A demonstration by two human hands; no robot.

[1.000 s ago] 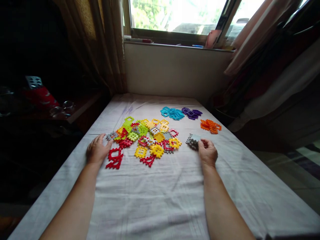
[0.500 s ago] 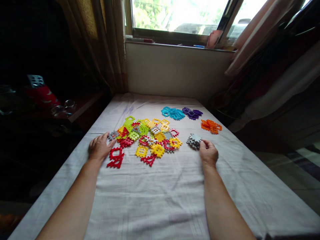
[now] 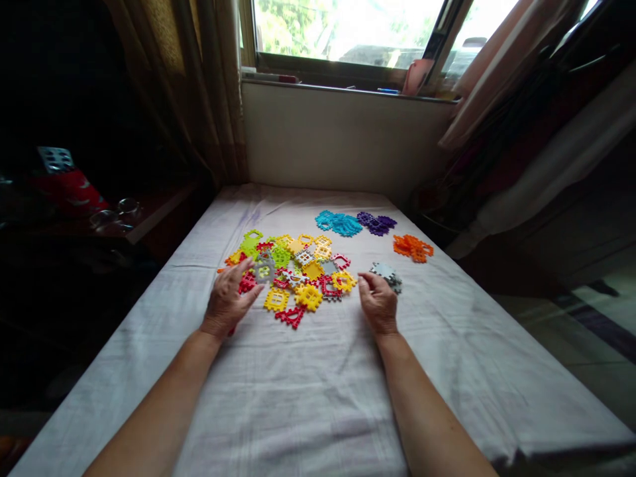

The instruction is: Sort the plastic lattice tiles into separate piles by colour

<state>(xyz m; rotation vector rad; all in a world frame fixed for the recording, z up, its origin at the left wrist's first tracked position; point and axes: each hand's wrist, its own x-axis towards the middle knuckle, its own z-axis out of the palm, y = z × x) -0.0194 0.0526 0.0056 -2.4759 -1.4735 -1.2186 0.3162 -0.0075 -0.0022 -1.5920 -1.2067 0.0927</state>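
Note:
My left hand (image 3: 229, 297) holds a grey interlocking tile (image 3: 264, 268) between fingers and thumb, slightly blurred, above the left side of a mixed pile. That pile has red, lime green, grey and yellow tiles, such as a yellow tile (image 3: 308, 297) and a red tile (image 3: 291, 317) at its near edge. On the pile's right side, my right hand (image 3: 380, 303) is apart from it, fingers curled in toward the thumb with nothing visible in them. Just behind that hand lies a stack of grey tiles (image 3: 386, 271), partly covered by it.
Sorted heaps of light blue tiles (image 3: 340, 224), purple tiles (image 3: 376, 223) and orange tiles (image 3: 413, 248) lie toward the far right of the cloth-covered table (image 3: 308, 397). Eyeglasses (image 3: 116, 211) rest on a side table at left. A curtain and window stand beyond.
My left hand has lifted the grey tile from the pile's left edge and carried it rightward. Leaving the grey stack, my right hand has moved left toward the pile. The view has shifted slightly.

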